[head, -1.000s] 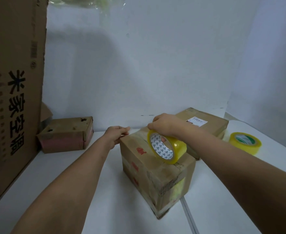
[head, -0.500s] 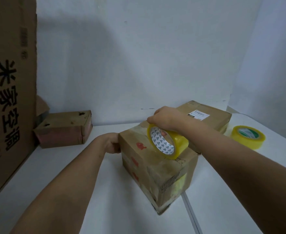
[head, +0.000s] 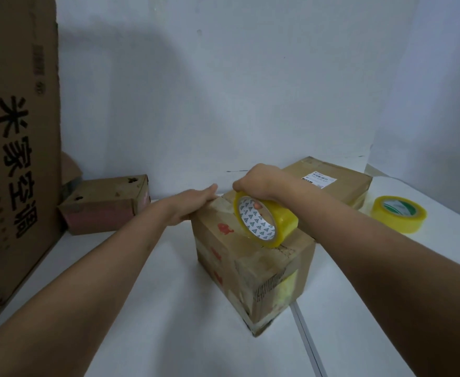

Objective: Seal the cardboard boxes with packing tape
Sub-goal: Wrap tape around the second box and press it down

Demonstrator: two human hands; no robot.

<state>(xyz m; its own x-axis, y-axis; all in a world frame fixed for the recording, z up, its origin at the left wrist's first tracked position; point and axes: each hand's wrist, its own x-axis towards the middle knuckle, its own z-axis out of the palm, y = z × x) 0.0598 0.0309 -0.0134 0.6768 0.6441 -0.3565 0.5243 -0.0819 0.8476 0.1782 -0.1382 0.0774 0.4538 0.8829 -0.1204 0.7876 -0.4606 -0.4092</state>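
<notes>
In the head view, the right hand (head: pixel 258 183) holds a yellow tape roll (head: pixel 264 220) on edge on top of the middle cardboard box (head: pixel 250 257), its grip wrapped over the rim with a fingertip showing inside the core. The left hand (head: pixel 193 202) now lies flat, fingers straight and holding nothing, pressing the far left top edge of that box; 0.5 s ago it sat lower against the box's left side, and 1 s ago it was at the same top corner. The roll has barely shifted along the top in that time. My reading is that the left hand has gone back to pinning down the tape's start while the right prepares to draw the roll toward the near edge, so this strip is only begun. The box stands on the white surface (head: pixel 147 308), near the middle. 2 more boxes wait: a small worn box (head: pixel 106 205) at the left, and a labelled box (head: pixel 329 183) just behind. A spare tape roll (head: pixel 398 213) lies flat at the right, and a tall printed carton (head: pixel 17 148) fills the left edge.
</notes>
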